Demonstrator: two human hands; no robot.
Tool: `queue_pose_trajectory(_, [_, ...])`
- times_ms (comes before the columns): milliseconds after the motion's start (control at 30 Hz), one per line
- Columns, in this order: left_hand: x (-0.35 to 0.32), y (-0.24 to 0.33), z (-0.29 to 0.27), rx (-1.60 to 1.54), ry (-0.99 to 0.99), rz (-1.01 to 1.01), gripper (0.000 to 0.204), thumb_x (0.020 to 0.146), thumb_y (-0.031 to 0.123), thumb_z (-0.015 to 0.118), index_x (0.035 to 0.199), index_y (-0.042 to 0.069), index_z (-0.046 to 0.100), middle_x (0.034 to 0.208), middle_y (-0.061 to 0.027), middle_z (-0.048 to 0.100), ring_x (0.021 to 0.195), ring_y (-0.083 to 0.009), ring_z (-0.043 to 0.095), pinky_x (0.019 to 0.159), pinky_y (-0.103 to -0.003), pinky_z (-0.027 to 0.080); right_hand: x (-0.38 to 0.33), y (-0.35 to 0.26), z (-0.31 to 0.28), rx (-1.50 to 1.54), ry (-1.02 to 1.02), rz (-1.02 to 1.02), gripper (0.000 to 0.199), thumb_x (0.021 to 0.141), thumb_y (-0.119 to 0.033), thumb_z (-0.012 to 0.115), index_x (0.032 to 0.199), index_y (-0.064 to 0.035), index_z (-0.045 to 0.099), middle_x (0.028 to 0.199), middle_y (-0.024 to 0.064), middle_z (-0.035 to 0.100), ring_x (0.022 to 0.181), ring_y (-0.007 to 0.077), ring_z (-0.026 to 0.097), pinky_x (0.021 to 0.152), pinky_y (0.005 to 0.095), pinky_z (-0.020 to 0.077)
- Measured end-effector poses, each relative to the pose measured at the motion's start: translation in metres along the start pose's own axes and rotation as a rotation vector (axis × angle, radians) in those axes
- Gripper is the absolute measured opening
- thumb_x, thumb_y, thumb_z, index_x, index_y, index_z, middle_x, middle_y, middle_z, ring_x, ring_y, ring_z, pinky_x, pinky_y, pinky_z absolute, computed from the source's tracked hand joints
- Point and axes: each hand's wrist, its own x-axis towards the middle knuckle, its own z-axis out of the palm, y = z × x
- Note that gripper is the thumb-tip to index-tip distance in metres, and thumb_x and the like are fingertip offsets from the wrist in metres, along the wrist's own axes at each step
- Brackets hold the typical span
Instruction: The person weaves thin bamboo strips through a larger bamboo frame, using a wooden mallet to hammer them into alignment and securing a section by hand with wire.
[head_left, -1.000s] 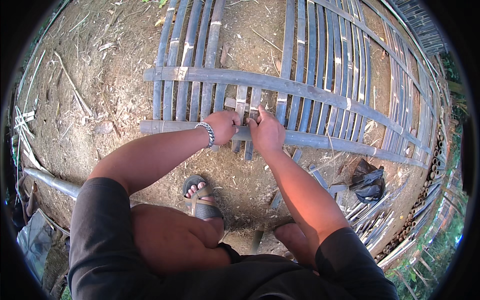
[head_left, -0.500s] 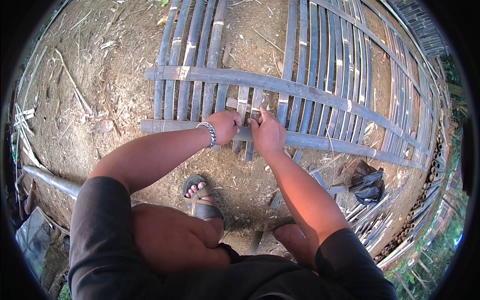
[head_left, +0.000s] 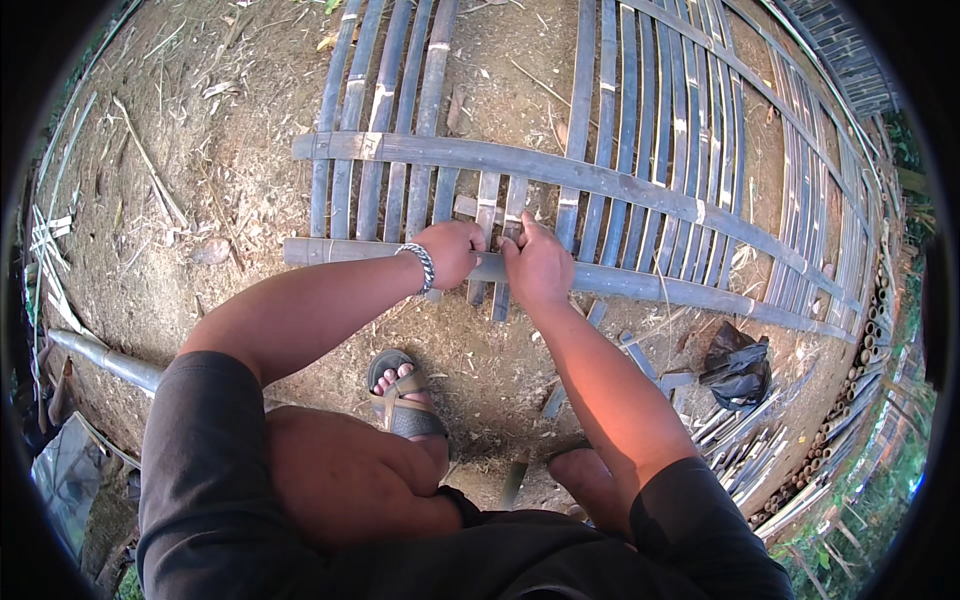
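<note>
A thick bamboo pole [head_left: 640,283] runs crosswise in front of me, under a flat bamboo crosspiece [head_left: 440,152] of a slatted frame. Two short bamboo slats stand side by side between them, the left slat [head_left: 487,195] and the right slat [head_left: 516,195], with their ends jutting below the pole. A small flat piece [head_left: 466,206] lies crosswise by them. My left hand [head_left: 448,255], a chain bracelet at its wrist, is closed at the pole beside the left slat; its fingertips are partly hidden. My right hand [head_left: 540,264] pinches the right slat between thumb and forefinger.
Long bamboo slats [head_left: 395,100] spread left and right beyond the crosspiece. Offcuts [head_left: 556,400] and a black plastic bag [head_left: 735,367] lie on the ground to the right, near piled bamboo strips [head_left: 745,450]. My sandalled foot [head_left: 405,390] stands below the pole. Another pole [head_left: 105,357] lies at left.
Both hands keep their places at the short slats. The whole view has shifted very slightly; nothing else has visibly moved.
</note>
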Motion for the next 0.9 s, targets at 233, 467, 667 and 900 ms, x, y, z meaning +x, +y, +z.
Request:
queue_pose_trajectory(233, [0.0012, -0.0021, 0.0005, -0.023, -0.008, -0.006, 0.018, 0.087, 0.02, 0.07, 0.099, 0.006, 0.067, 0.09, -0.0139, 0.072, 0.083, -0.0287, 0.07, 0.077, -0.04, 0.054, 0.0004, -0.0025, -0.0015, -0.017, -0.016, 0.021, 0.053, 0.088, -0.028, 0.072, 0.135, -0.0041, 0.061, 0.119, 0.0146, 0.07, 0.113, 0.0284, 0.065, 0.098, 0.04, 0.0495])
queue_pose_trajectory(467, [0.0013, -0.0015, 0.0008, -0.03, -0.005, -0.013, 0.018, 0.087, 0.019, 0.07, 0.099, 0.006, 0.068, 0.09, -0.0133, 0.073, 0.084, -0.0281, 0.07, 0.077, -0.04, 0.054, 0.0008, -0.0009, -0.0012, -0.006, -0.003, 0.006, 0.054, 0.088, -0.029, 0.072, 0.134, -0.004, 0.061, 0.122, 0.015, 0.069, 0.114, 0.0287, 0.065, 0.099, 0.0404, 0.0492])
queue_pose_trajectory(667, [0.0017, -0.0012, -0.0001, -0.043, -0.023, -0.025, 0.017, 0.088, 0.019, 0.07, 0.099, 0.006, 0.068, 0.091, -0.0135, 0.073, 0.085, -0.0275, 0.07, 0.078, -0.039, 0.054, 0.0013, -0.0019, -0.0015, -0.008, -0.012, 0.012, 0.054, 0.087, -0.028, 0.073, 0.134, -0.0035, 0.061, 0.121, 0.0153, 0.069, 0.114, 0.0297, 0.065, 0.099, 0.0418, 0.0489])
queue_pose_trajectory(900, [0.0027, -0.0029, 0.0008, -0.01, -0.003, 0.015, 0.017, 0.087, 0.019, 0.07, 0.098, 0.007, 0.068, 0.091, -0.0133, 0.072, 0.085, -0.0285, 0.07, 0.078, -0.04, 0.054, 0.0004, -0.0005, 0.0002, 0.011, 0.024, -0.004, 0.053, 0.087, -0.027, 0.073, 0.132, -0.0032, 0.062, 0.119, 0.0155, 0.07, 0.112, 0.0296, 0.066, 0.098, 0.0412, 0.0496])
